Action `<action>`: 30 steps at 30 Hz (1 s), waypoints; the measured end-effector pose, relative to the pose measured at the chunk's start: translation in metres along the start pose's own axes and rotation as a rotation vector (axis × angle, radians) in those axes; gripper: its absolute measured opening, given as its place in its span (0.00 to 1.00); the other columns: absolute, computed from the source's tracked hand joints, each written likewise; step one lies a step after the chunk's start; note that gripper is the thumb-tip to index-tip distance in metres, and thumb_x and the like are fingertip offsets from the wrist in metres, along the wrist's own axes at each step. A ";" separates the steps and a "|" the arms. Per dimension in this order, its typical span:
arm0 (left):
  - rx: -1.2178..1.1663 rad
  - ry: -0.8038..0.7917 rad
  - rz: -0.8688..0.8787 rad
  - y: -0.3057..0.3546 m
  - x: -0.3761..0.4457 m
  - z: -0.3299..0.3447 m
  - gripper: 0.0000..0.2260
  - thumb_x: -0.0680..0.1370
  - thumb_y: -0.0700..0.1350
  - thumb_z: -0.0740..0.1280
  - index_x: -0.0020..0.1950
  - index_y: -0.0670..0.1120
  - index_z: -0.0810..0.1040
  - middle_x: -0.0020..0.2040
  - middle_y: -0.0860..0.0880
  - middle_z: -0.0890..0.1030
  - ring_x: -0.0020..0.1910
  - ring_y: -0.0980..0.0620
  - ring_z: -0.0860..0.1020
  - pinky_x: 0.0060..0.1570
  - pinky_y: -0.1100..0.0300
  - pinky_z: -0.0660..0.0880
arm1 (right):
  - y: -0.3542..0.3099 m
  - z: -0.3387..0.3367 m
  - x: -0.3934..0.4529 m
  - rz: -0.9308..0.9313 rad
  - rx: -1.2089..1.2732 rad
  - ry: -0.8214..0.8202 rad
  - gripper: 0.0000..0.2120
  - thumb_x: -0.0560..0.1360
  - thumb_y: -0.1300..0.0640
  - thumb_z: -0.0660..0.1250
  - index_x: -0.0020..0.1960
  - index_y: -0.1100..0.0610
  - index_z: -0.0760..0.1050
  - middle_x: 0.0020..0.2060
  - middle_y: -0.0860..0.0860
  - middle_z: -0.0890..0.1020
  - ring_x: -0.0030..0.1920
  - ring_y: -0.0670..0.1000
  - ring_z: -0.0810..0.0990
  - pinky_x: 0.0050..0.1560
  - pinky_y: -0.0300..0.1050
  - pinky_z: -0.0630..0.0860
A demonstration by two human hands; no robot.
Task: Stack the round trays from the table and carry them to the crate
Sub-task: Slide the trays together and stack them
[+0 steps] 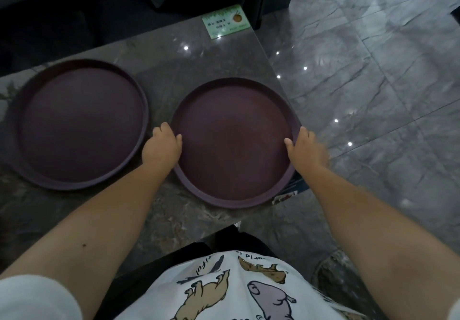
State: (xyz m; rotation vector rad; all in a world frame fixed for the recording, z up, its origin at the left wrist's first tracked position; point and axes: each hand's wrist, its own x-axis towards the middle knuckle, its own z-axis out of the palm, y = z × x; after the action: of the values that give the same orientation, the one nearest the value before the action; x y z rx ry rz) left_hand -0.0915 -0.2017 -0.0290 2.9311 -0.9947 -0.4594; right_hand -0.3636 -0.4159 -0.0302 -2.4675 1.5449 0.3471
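Two round dark-maroon rimmed trays, left tray (pixel 79 123) and right tray (pixel 234 143), flat, side by side, apart.

head view looks steeply down, close over the table (pixel 189 70), seemingly

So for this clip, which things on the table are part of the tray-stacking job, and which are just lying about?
Part of the job:
- right tray, gripped at both sides by the left hand and right hand
- left tray, untouched

Just lying about:
- green card at the table's far corner
- printed paper partly under the right tray

No crate is visible.
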 end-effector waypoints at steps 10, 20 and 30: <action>-0.128 0.122 -0.012 -0.029 -0.012 -0.019 0.20 0.81 0.51 0.59 0.62 0.36 0.66 0.56 0.35 0.74 0.46 0.34 0.78 0.36 0.49 0.67 | -0.028 -0.023 0.000 -0.014 0.185 0.099 0.28 0.79 0.45 0.60 0.70 0.64 0.64 0.62 0.65 0.73 0.56 0.67 0.76 0.51 0.57 0.72; -0.253 0.262 -0.096 -0.114 -0.025 -0.084 0.21 0.81 0.53 0.57 0.65 0.39 0.65 0.58 0.37 0.73 0.49 0.35 0.76 0.38 0.49 0.68 | -0.127 -0.080 -0.008 -0.169 0.257 0.211 0.26 0.78 0.45 0.62 0.67 0.63 0.68 0.59 0.64 0.75 0.57 0.66 0.75 0.55 0.59 0.73; -0.377 0.348 -0.273 -0.237 -0.055 -0.103 0.16 0.80 0.52 0.60 0.57 0.38 0.68 0.53 0.37 0.77 0.49 0.36 0.76 0.39 0.52 0.66 | -0.246 -0.070 -0.043 -0.315 0.247 0.177 0.24 0.78 0.44 0.62 0.65 0.62 0.69 0.59 0.64 0.75 0.56 0.66 0.76 0.53 0.57 0.71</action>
State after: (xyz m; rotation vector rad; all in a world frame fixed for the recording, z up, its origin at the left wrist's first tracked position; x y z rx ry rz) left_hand 0.0360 0.0116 0.0596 2.6740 -0.4166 -0.1102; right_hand -0.1540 -0.2951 0.0619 -2.5371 1.1450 -0.1104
